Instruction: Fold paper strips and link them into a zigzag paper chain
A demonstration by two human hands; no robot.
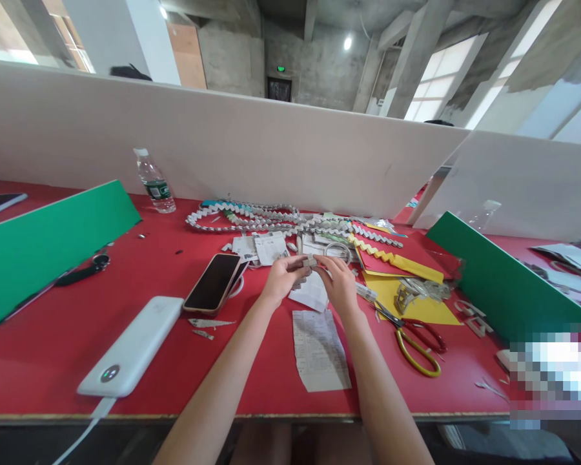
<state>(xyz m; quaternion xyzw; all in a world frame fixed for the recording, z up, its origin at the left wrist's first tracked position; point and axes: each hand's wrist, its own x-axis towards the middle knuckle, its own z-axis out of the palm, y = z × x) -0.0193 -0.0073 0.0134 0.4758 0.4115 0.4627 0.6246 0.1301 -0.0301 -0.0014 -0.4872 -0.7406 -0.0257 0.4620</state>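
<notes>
My left hand (281,278) and my right hand (339,281) meet over the red table (53,361), pinching a small folded paper piece (308,261) between their fingertips. Just beyond them lies a long zigzag chain of folded paper (271,218), grey-white at the left and yellow at the right. A printed receipt (318,349) lies flat under my forearms, and another white slip (312,294) lies below my hands.
A phone (213,281) and a white power bank (133,345) with its cable lie at the left. Scissors (414,339) rest on yellow paper (423,309) at the right. Green boards (43,242) (498,278) flank the space. A water bottle (155,181) stands by the white partition (271,148).
</notes>
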